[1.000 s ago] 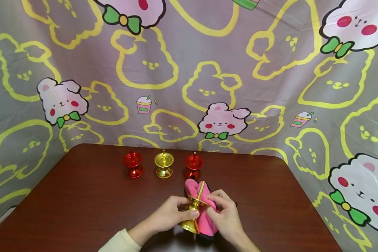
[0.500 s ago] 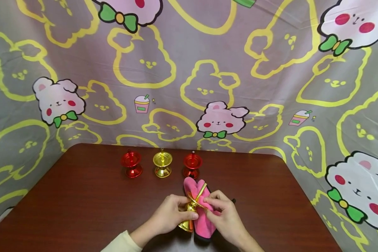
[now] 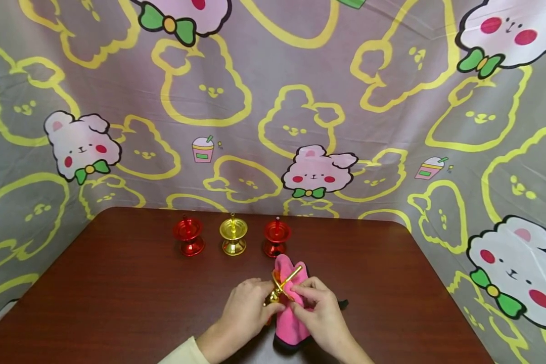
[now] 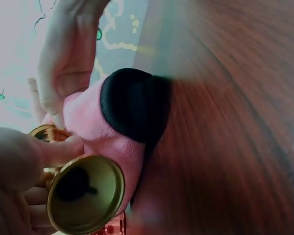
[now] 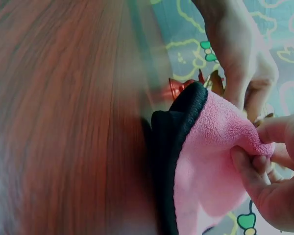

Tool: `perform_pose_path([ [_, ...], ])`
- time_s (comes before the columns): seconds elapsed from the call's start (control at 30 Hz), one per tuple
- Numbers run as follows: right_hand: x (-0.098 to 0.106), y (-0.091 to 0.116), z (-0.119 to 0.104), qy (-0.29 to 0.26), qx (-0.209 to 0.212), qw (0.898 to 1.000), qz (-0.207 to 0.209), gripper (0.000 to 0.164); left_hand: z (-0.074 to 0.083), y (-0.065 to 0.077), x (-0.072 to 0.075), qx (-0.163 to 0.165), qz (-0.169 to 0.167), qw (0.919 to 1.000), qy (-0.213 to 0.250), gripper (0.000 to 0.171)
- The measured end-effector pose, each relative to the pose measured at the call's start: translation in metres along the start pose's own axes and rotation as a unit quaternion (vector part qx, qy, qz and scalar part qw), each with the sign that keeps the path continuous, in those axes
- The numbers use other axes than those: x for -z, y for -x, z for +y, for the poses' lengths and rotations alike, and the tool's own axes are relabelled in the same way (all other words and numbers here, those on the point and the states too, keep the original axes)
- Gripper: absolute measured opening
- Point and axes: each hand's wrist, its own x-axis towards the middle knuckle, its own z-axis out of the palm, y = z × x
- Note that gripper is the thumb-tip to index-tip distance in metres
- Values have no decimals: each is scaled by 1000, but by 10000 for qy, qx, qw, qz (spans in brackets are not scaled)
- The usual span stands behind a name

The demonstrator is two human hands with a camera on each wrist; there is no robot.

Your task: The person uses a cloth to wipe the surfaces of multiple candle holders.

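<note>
My left hand (image 3: 250, 306) grips a gold candle holder (image 3: 276, 294) by its stem and tilts it, so its hollow round base (image 4: 85, 193) faces the left wrist camera. A thin gold spike (image 3: 293, 274) rises from its dish. In my right hand (image 3: 323, 313) a pink fleecy cloth (image 3: 291, 323) with black edging is pinched between thumb and fingers. The cloth lies against the dish's rim and hangs below it toward the table. Fingers of both hands hide part of the stem and dish.
Toward the back of the brown table (image 3: 118, 293) stand a red candle holder (image 3: 188, 236), a gold one (image 3: 233, 234) and another red one (image 3: 276, 237), upright in a row. A cartoon-printed curtain (image 3: 236, 76) hangs behind the table.
The held candle holder has tilted further, its spike leaning to the right. My left hand has turned over its base, hiding it in the head view. The cloth has shifted with my right hand.
</note>
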Motion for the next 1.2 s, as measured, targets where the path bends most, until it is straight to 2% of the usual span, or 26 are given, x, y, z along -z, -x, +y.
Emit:
perform_pose_path([
  [0.1,-5,0,-4,136,-296,9993,209,29,1,-1,-3,-372,247,9966,-687,29],
  [0.2,-10,0,-4,367,-403,9975,455,26,3,-1,-6,-591,404,9902,-1202,31],
  [0.37,-15,-3,2,674,-107,9943,819,26,3,-1,-9,-629,582,9850,-1501,34],
  [0.43,-15,-5,5,681,1,9934,922,27,2,-1,-8,-496,579,9882,-1328,35],
  [0.5,-13,-6,8,618,43,9933,973,30,1,-3,-6,-240,448,9943,-933,36],
  [0.57,-10,-9,11,512,21,9939,981,31,0,-5,-2,148,183,9994,-243,35],
  [0.63,-6,-10,13,407,1,9946,950,31,-3,-7,4,581,-134,9966,566,35],
  [0.7,-2,-10,15,284,2,9957,878,29,-5,-9,10,969,-507,9819,1544,34],
  [0.77,3,-11,18,91,5,9970,765,27,-9,-12,16,1251,-794,9579,2459,32],
  [0.8,5,-11,19,-33,-9,9975,699,26,-11,-13,17,1341,-929,9438,2875,30],
  [0.87,9,-10,21,-347,-45,9978,570,23,-15,-14,20,1489,-1270,9081,3703,28],
  [0.97,14,-10,24,-724,-7,9967,379,21,-18,-14,21,1563,-1829,8576,4546,27],
  [1.03,16,-11,25,-772,120,9967,236,22,-20,-13,20,1593,-2101,8279,4951,28],
  [1.1,19,-11,24,-778,245,9967,16,22,-21,-11,19,1612,-2196,8107,5183,28],
  [1.13,21,-11,24,-775,302,9965,-103,23,-21,-11,19,1611,-2176,8059,5266,27],
  [1.2,24,-12,23,-820,330,9955,-345,25,-23,-10,18,1569,-2088,8061,5311,26],
])
